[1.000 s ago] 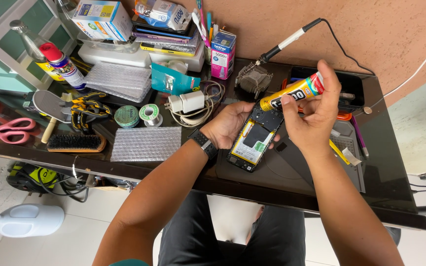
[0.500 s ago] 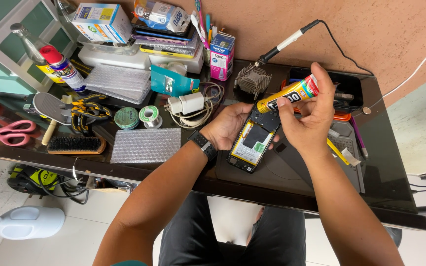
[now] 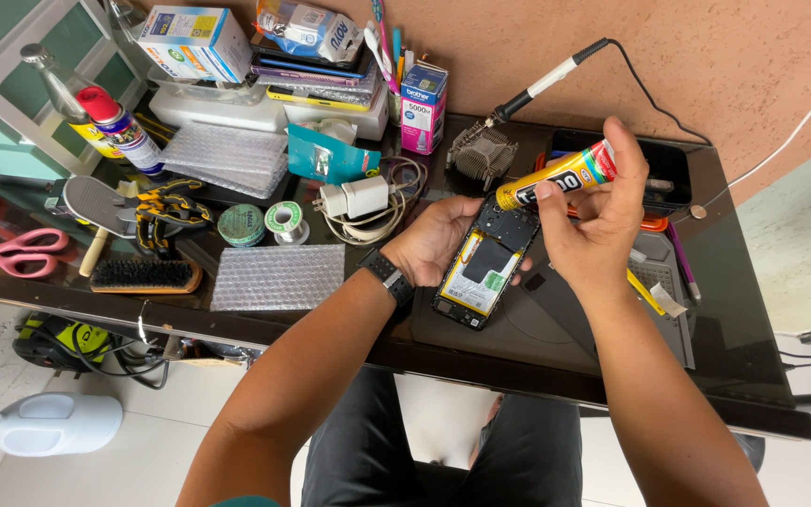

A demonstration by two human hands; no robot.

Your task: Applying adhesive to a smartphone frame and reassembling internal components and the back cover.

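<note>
My left hand (image 3: 436, 240) holds an opened black phone (image 3: 482, 268) from beneath, its back off and its battery and inner parts facing up, above the dark desk (image 3: 743, 347). My right hand (image 3: 598, 225) grips a yellow glue tube (image 3: 556, 176) with a red end. The tube's tip rests against the phone's upper edge. A black watch (image 3: 389, 278) sits on my left wrist.
A soldering iron (image 3: 542, 89) leans in its coil stand (image 3: 479, 153) behind the phone. To the left lie a white charger with cable (image 3: 354, 200), solder spools (image 3: 283, 219), bubble wrap (image 3: 279, 277), a brush (image 3: 143, 275), pink scissors (image 3: 16, 252) and a spray can (image 3: 114, 127). Boxes (image 3: 194, 42) are stacked at the back.
The glue tube's tip has slid slightly left along the phone's upper edge, my right hand following. My left hand and the phone have stayed nearly still.
</note>
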